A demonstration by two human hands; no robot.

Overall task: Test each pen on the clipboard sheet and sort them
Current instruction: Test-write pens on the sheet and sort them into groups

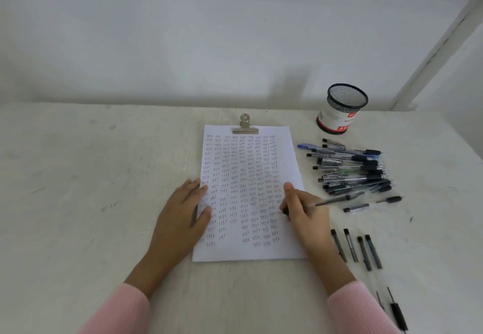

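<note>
A white sheet (248,251) full of small handwritten "test" marks lies under a metal clip (245,126) in the middle of the table. My left hand (183,213) lies flat on the sheet's left edge. My right hand (304,213) grips a dark pen (337,199), its tip down on the right side of the sheet and its barrel pointing right. To the right of the sheet sits a heap of pens (350,168). Several dark pens (356,250) lie side by side nearer me on the right.
A black mesh pen cup (341,109) with a red and white label stands at the back right. Two loose pens (371,204) lie just below the heap. More dark pens (396,310) sit at the lower right. A white wall runs behind the table.
</note>
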